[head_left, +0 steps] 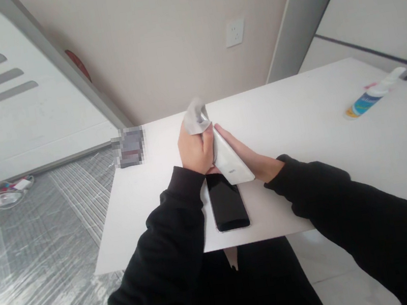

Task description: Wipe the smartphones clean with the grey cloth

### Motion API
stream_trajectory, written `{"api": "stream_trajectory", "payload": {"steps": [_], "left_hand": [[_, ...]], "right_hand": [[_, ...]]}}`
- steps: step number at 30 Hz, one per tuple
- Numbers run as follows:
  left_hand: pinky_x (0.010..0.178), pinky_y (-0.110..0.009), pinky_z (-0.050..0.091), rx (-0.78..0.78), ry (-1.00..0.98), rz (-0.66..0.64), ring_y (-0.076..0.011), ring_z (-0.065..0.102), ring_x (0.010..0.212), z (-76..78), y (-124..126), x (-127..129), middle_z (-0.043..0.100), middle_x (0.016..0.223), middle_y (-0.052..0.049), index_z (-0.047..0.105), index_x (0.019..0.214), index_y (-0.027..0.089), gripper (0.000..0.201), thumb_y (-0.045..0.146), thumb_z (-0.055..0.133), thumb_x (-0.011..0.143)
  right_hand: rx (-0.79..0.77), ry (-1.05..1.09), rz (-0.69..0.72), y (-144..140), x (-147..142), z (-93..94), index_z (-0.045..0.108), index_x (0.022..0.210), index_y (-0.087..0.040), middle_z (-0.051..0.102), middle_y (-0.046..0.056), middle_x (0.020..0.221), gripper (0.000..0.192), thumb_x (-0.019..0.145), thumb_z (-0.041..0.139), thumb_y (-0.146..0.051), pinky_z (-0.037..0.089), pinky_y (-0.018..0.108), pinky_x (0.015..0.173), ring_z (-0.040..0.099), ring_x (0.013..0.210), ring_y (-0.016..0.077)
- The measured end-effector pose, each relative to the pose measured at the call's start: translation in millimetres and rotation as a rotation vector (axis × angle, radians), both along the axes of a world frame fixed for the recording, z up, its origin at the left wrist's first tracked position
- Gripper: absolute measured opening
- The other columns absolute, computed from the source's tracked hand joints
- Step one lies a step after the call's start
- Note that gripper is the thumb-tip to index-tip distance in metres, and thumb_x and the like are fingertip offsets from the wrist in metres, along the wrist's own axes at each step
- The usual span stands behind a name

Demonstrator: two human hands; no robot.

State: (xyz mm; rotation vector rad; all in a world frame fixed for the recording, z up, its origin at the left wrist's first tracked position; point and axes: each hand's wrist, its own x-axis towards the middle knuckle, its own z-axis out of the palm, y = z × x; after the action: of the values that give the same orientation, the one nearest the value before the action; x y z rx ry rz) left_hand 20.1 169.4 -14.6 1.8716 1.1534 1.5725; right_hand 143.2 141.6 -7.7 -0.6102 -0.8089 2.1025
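My left hand (194,150) is closed on a thin grey cloth (195,117), which sticks up above the fingers against the top end of a white phone (231,162). The phone is tilted in the air, its pale back with a small dark logo turned toward me. Along its right edge my right hand (249,156) grips it, most of those fingers hidden behind it. Under the two hands a black-screened phone (229,205) lies face up on the white table (160,221), close to the front edge; its upper end is partly covered by the white phone.
A spray bottle (367,101) with a blue and orange label lies at the table's right. At the back left corner is a blurred-out dark item (131,147). A cable bundle (12,192) lies on the plastic-covered floor. The wall behind has a socket (235,32).
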Motion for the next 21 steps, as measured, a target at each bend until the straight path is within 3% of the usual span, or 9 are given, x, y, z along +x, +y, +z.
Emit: {"api": "stream_trajectory", "payload": {"steps": [5, 9, 14, 17, 21], "left_hand": [[0.113, -0.041, 0.040, -0.024, -0.147, 0.063, -0.0299, 0.063, 0.111, 3.3, -2.8, 2.4, 0.070, 0.099, -0.007, 0.069, 0.093, 0.024, 0.022, 0.044, 0.061, 0.096], [0.098, -0.036, 0.047, -0.044, -0.190, 0.148, -0.0265, 0.066, 0.089, 5.1, -3.5, 2.4, 0.067, 0.080, -0.004, 0.068, 0.078, 0.023, 0.025, 0.040, 0.063, 0.095], [0.082, -0.032, 0.047, 0.045, -0.222, 0.272, -0.0216, 0.064, 0.071, 5.6, 3.2, -4.2, 0.062, 0.068, -0.001, 0.065, 0.071, 0.022, 0.032, 0.038, 0.058, 0.098], [0.077, -0.030, 0.047, 0.112, -0.281, 0.349, -0.0175, 0.061, 0.064, 5.9, 8.9, -9.9, 0.058, 0.065, 0.002, 0.063, 0.070, 0.022, 0.035, 0.040, 0.057, 0.100], [0.070, -0.029, 0.048, 0.180, -0.306, 0.387, -0.0154, 0.059, 0.060, 7.5, 10.2, -13.6, 0.056, 0.062, 0.002, 0.060, 0.067, 0.022, 0.040, 0.044, 0.054, 0.101]], "right_hand": [[0.025, -0.005, -0.025, -2.5, -4.4, 0.0, 0.070, 0.092, -0.023, 0.060, -0.002, 0.061, 0.036, 0.104, 0.051, -0.050, 0.062, 0.028, 0.056, 0.062, 0.056, 0.0165], [0.018, 0.004, -0.029, -4.3, -6.7, 1.6, 0.070, 0.098, -0.024, 0.068, 0.000, 0.073, 0.032, 0.108, 0.047, -0.043, 0.063, 0.028, 0.060, 0.066, 0.062, 0.0171], [0.016, 0.023, 0.025, -2.6, -0.5, 4.8, 0.070, 0.106, -0.023, 0.074, 0.002, 0.090, 0.032, 0.110, 0.043, -0.040, 0.064, 0.028, 0.066, 0.070, 0.074, 0.0170], [0.053, 0.003, 0.103, 3.6, 5.3, 2.9, 0.071, 0.101, -0.019, 0.073, 0.004, 0.088, 0.029, 0.108, 0.049, -0.036, 0.064, 0.026, 0.068, 0.071, 0.073, 0.0160], [0.107, -0.018, 0.246, 11.8, 11.8, 0.6, 0.068, 0.099, -0.015, 0.070, 0.004, 0.083, 0.031, 0.106, 0.054, -0.041, 0.056, 0.020, 0.055, 0.060, 0.056, 0.0098]]}}
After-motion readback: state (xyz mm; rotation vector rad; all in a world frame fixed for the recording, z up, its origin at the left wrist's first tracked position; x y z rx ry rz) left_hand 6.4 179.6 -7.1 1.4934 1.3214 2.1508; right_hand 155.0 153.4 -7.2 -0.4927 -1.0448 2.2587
